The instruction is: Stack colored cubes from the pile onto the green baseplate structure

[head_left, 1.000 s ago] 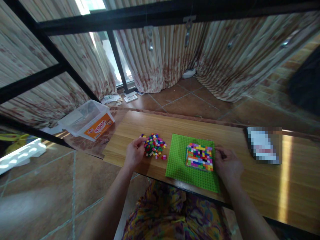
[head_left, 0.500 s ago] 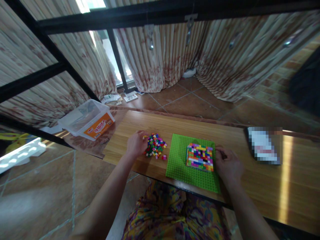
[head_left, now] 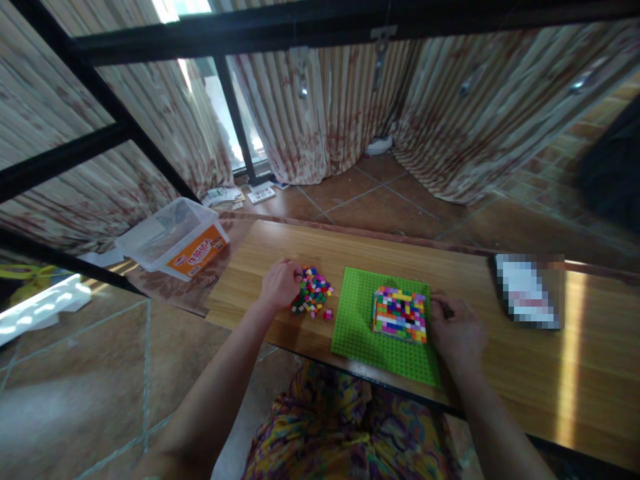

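Note:
A pile of small multicoloured bricks (head_left: 314,293) lies loose on the wooden table (head_left: 410,255). My left hand (head_left: 281,285) is at the pile's left edge, its fingers bent together; whatever they pinch is too small to make out. Right of the pile lies a green studded baseplate (head_left: 353,320). On it stands a low rectangular block of coloured bricks (head_left: 400,315), built up in layers, with a dark gap in its top. My right hand (head_left: 457,330) rests at the plate's right edge beside this block, fingers curled; what they hold, if anything, is hidden.
A clear plastic box (head_left: 175,237) with an orange label stands beyond the table's left end. A dark-edged, partly pixelated object (head_left: 527,293) lies on the table to the right. Papers (head_left: 225,195) are on the tiled floor near the curtains. A black metal frame (head_left: 230,37) crosses the view above.
My left hand has shifted slightly right and up along the edge of the brick pile. My right hand, the baseplate and the built block look unchanged.

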Motion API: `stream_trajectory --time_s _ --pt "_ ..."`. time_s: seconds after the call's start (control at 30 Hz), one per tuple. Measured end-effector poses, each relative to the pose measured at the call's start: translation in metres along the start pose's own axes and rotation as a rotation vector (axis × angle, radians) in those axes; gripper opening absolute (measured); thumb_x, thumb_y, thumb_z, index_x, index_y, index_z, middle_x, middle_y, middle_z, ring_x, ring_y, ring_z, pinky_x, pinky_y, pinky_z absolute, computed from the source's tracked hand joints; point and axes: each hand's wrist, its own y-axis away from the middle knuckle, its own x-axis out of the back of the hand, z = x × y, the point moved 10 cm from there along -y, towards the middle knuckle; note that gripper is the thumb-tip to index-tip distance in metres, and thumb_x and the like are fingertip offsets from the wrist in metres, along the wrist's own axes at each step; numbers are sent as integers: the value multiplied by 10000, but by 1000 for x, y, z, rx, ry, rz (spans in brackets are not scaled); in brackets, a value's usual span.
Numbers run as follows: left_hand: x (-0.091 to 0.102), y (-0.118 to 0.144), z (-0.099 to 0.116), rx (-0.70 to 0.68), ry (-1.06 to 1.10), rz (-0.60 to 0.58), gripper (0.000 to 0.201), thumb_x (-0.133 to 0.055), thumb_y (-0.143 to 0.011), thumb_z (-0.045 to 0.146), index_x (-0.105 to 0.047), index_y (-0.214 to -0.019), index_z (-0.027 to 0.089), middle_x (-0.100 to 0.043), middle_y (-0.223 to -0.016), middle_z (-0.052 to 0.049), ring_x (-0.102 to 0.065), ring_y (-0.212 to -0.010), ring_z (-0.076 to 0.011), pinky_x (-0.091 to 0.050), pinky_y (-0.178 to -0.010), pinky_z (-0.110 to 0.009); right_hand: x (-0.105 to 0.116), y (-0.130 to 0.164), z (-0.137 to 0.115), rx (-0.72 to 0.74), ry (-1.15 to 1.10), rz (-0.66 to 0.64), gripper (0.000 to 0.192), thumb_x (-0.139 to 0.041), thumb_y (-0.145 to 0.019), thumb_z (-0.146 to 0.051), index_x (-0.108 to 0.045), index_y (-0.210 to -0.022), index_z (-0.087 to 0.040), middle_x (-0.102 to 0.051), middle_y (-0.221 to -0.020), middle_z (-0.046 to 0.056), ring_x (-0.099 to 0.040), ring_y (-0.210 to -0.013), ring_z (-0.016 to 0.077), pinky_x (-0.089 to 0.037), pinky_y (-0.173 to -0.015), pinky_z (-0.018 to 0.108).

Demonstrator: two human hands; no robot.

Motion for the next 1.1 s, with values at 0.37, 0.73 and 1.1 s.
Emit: stream_trajectory --time_s 0.37,0.73,1.1 --pt "0 9 0 -7 -4 22 192 -455 -867 146 -638 -876 203 -682 -922 -49 -617 -914 -203 -452 -788 -300 -1 0 1 2 4 -3 305 -480 -856 -350 -727 -918 -180 -665 -850 66 -551 -700 168 -334 -585 264" --pt "0 7 3 -68 -130 -91 295 -474 -821 127 -706 -986 205 -671 -936 -79 -612 -925 -222 -459 -832 -318 1 -1 -1 26 4 10 312 -479 -847 -345 -732 -919 -177 -669 -853 71 -537 -675 163 -330 -580 263" --pt "2 10 5 -28 -103 -65 184 -462 -847 130 -628 -913 174 -672 -940 -74 -609 -935 -219 -454 -824 -315 -2 0 1 -6 12 -12 303 -491 -851 -341 -734 -933 -180 -661 -856 64 -525 -682 156 -324 -583 260"
